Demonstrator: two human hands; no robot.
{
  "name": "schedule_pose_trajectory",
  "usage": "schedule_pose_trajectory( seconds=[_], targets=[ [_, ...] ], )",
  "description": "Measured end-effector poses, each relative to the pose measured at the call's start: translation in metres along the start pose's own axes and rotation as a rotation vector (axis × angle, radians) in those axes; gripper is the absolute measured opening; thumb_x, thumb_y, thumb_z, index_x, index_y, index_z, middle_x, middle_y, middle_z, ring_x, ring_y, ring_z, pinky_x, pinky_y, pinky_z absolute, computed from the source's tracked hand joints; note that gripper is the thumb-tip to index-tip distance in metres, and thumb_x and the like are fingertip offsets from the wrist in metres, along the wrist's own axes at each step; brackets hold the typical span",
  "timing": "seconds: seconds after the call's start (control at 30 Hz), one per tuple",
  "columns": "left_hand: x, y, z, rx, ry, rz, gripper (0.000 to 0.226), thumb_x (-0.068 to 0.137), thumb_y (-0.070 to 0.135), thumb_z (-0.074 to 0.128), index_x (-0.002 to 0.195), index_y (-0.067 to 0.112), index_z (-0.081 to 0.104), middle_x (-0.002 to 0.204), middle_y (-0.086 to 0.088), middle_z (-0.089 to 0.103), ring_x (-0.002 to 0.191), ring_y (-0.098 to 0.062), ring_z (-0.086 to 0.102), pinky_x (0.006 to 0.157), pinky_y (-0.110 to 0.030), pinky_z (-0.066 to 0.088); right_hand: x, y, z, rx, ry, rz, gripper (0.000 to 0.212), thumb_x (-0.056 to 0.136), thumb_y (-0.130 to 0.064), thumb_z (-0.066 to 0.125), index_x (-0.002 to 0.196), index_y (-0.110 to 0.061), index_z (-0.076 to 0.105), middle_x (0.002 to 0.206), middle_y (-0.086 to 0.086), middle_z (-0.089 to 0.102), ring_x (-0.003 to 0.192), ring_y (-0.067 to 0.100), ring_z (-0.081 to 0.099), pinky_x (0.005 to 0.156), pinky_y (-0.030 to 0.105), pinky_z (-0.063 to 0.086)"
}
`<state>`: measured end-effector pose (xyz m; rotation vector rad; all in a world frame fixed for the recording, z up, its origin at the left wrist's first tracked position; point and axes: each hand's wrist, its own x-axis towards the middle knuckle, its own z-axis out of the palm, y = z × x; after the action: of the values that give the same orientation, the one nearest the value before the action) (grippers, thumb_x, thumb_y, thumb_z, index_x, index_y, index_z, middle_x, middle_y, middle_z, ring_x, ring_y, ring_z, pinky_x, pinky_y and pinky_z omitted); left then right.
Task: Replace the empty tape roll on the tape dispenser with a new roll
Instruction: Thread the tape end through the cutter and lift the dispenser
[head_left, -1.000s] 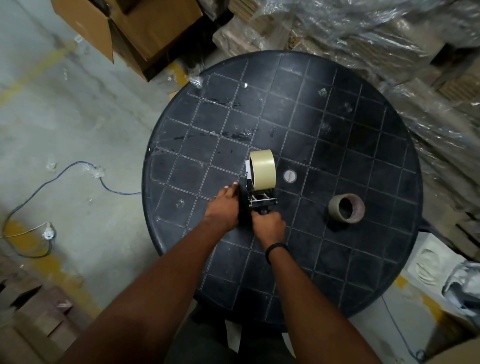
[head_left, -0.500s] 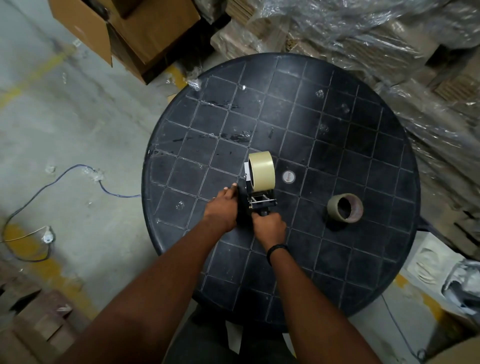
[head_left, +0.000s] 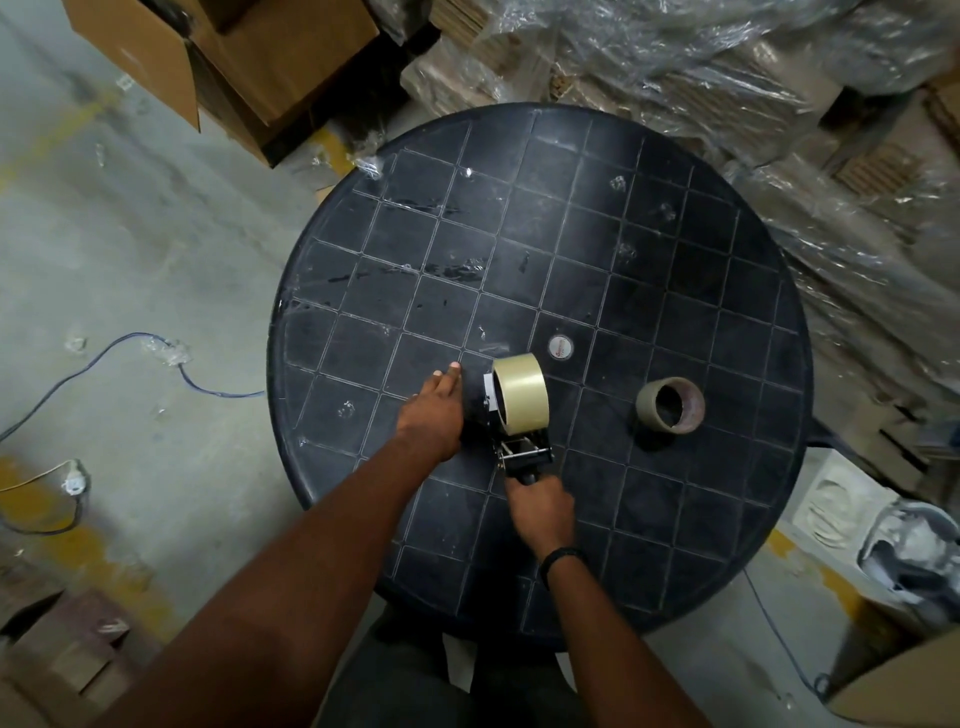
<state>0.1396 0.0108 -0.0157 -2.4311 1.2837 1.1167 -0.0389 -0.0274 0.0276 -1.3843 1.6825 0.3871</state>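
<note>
A black tape dispenser (head_left: 511, 447) stands on the round black table (head_left: 675, 519), a full cream tape roll (head_left: 520, 393) mounted on its wheel. My right hand (head_left: 540, 512) grips the dispenser's handle from the near side. My left hand (head_left: 434, 413) lies flat against the dispenser's left side, fingers straight and pointing away from me. The empty brown cardboard core (head_left: 670, 405) lies on its side on the table to the right, apart from both hands.
A small round cap (head_left: 560, 347) marks the table's middle. Open cardboard boxes (head_left: 234, 62) stand at the back left, plastic-wrapped stacks (head_left: 779, 104) behind and right. A cable (head_left: 104, 358) runs over the concrete floor on the left.
My left hand has uncurled from the dispenser's side and now stretches flat with fingers forward. My right hand slid back along the handle. The camera view shifted.
</note>
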Motion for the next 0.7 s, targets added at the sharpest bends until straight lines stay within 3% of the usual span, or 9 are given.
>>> schedule_pose_trajectory(
  seconds=[0.1,0.27,0.43,0.6,0.7],
  targets=[
    [0.001,0.0,0.001,0.011,-0.006,0.005,0.106,0.09,0.019,0.073,0.164,0.009,-0.002,0.172,0.004,-0.014,0.159,-0.023,0.005,0.117,-0.048,0.036,-0.009,0.018,-0.002,-0.011,-0.005,0.019,0.026,0.084,-0.036,0.066,0.071,-0.015,0.062,0.087,0.011,0.07,0.089,0.036,0.068,0.072,0.034,0.051],
    [0.003,-0.002,0.01,0.025,0.003,0.022,0.113,0.086,0.015,0.076,0.163,0.008,-0.006,0.171,0.004,-0.017,0.159,-0.025,0.004,0.118,-0.05,0.037,-0.026,0.057,-0.002,-0.019,-0.01,0.056,0.031,0.082,-0.041,0.067,0.084,-0.011,0.073,0.091,0.01,0.074,0.087,0.031,0.069,0.075,0.033,0.054],
    [-0.001,-0.001,0.016,0.055,-0.01,0.043,0.118,0.086,0.025,0.077,0.162,0.005,-0.012,0.171,-0.003,-0.022,0.159,-0.029,-0.004,0.122,-0.052,0.029,-0.041,0.1,-0.002,-0.015,-0.036,0.083,0.026,0.082,-0.041,0.068,0.076,-0.015,0.067,0.085,0.007,0.071,0.08,0.026,0.066,0.072,0.034,0.051],
    [-0.022,0.021,0.048,0.038,0.071,0.132,0.095,0.096,0.028,0.058,0.163,0.008,-0.006,0.171,-0.008,-0.02,0.158,-0.034,-0.014,0.127,-0.05,0.012,-0.054,0.144,-0.001,-0.008,-0.03,0.098,0.027,0.08,-0.037,0.07,0.066,-0.015,0.06,0.079,0.01,0.071,0.08,0.032,0.066,0.069,0.035,0.048],
    [-0.039,0.047,0.078,0.079,0.08,0.247,0.087,0.1,0.036,0.05,0.164,0.009,-0.002,0.171,-0.009,-0.016,0.158,-0.032,-0.014,0.129,-0.05,0.008,-0.071,0.185,-0.004,-0.004,-0.036,0.064,0.022,0.085,-0.035,0.07,0.075,-0.015,0.066,0.079,0.009,0.07,0.079,0.032,0.064,0.067,0.037,0.046]
  ],
)
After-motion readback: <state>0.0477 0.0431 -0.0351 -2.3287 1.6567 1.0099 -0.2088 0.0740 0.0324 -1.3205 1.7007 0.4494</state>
